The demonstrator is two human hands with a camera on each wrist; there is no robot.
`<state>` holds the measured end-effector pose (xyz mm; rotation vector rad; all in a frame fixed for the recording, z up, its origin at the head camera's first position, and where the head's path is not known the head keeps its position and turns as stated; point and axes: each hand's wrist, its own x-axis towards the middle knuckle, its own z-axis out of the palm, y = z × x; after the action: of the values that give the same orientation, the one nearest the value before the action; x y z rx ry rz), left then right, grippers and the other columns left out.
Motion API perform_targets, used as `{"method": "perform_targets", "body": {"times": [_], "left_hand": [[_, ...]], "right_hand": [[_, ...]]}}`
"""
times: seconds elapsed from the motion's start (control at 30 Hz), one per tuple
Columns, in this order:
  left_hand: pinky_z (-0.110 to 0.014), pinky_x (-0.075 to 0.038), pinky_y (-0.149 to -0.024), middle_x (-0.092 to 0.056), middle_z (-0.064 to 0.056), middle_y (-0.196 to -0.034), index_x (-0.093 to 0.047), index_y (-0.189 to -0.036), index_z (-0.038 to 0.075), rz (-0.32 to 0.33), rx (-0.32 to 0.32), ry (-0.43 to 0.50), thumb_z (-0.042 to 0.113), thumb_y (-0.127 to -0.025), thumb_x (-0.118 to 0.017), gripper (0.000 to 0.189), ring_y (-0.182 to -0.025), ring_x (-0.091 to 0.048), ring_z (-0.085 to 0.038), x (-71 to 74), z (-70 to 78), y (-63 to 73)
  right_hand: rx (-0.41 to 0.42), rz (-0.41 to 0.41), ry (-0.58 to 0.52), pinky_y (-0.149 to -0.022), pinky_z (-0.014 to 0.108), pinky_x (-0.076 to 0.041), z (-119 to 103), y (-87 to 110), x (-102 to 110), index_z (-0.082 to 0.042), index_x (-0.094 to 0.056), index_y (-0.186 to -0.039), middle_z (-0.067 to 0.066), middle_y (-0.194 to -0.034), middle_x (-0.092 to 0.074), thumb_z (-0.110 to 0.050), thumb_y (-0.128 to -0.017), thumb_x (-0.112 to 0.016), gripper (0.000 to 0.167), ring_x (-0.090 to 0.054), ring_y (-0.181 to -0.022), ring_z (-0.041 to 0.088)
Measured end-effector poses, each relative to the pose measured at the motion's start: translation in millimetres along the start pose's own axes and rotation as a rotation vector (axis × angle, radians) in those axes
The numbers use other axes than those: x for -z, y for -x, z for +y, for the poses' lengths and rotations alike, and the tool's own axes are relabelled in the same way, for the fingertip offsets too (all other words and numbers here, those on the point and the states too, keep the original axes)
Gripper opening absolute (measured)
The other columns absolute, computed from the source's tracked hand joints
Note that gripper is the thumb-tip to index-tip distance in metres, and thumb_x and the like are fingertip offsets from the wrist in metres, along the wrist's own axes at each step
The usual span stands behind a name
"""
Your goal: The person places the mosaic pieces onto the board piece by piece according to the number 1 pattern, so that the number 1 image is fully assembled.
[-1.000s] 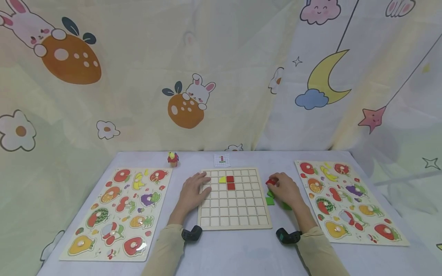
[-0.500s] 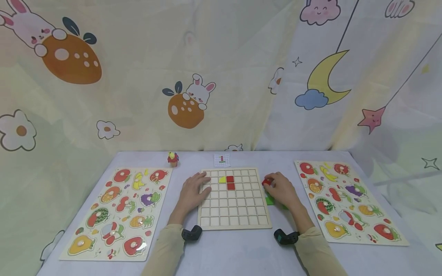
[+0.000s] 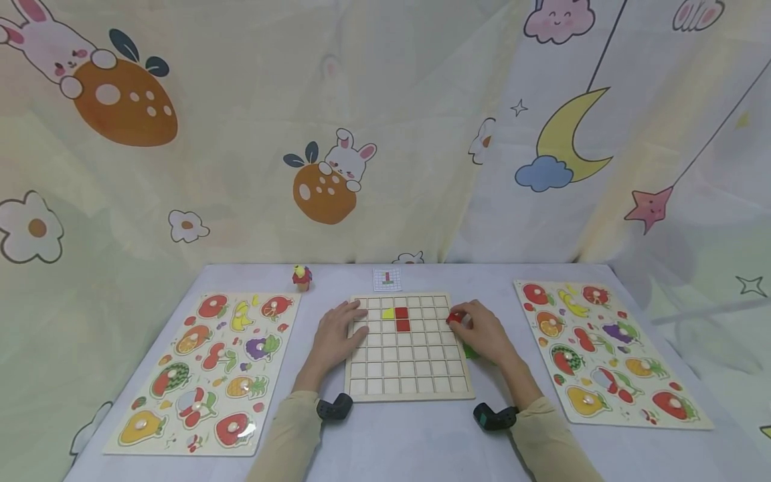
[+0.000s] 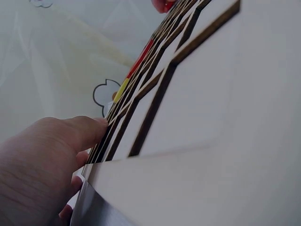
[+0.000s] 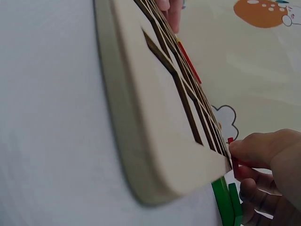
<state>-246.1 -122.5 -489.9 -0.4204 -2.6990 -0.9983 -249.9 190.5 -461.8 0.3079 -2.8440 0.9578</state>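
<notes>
A wooden grid board (image 3: 409, 396) lies mid-table. In its upper part sit a yellow piece (image 3: 388, 314), a red square tile (image 3: 401, 312) beside it and another red tile (image 3: 403, 326) just below. My left hand (image 3: 334, 338) rests at the board's left edge with fingers extended over the rim; the left wrist view shows its thumb (image 4: 91, 129) on the frame. My right hand (image 3: 489, 335) pinches a red tile (image 3: 452, 318) between thumb and fingers, over the board's right edge. Green tiles (image 5: 223, 200) lie under that hand, beside the board, mostly hidden in the head view.
Fruit puzzle boards lie at both sides, one on the left (image 3: 199, 375) and one on the right (image 3: 608, 355). Behind the grid board are a small pattern card (image 3: 387, 280) and a little colourful figurine (image 3: 302, 278). A printed curtain (image 3: 409, 167) hangs behind the table.
My right hand has moved left with the red tile, from beside the board to over its right edge, covering more of the green tiles. My left hand has stayed put.
</notes>
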Motion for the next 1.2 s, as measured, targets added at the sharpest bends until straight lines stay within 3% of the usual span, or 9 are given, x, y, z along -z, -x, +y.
{"method": "perform_targets", "body": {"times": [0.27, 1.2], "left_hand": [[-0.052, -0.024, -0.116, -0.051, -0.006, -0.142, -0.063, -0.122, 0.017, -0.002, 0.003, -0.003, 0.030, -0.089, -0.064, 0.036, -0.139, -0.036, -0.029, -0.8, -0.6, -0.2], [-0.052, -0.024, -0.116, -0.050, -0.006, -0.142, -0.062, -0.123, 0.017, -0.005, 0.011, -0.006, 0.031, -0.089, -0.063, 0.037, -0.139, -0.036, -0.029, -1.2, -2.4, -0.1]], "right_hand": [[0.045, -0.020, -0.016, -0.057, 0.021, -0.041, -10, 1.6, -4, -0.007, -0.064, -0.115, 0.006, -0.100, -0.061, -0.023, -0.087, -0.066, 0.032, -0.049, -0.070, 0.012], [0.072, -0.072, -0.055, -0.056, 0.020, -0.042, -42, 2.4, -21, -0.011, -0.066, -0.112, -0.001, -0.098, -0.060, -0.021, -0.087, -0.067, 0.027, -0.048, -0.069, 0.011]]}}
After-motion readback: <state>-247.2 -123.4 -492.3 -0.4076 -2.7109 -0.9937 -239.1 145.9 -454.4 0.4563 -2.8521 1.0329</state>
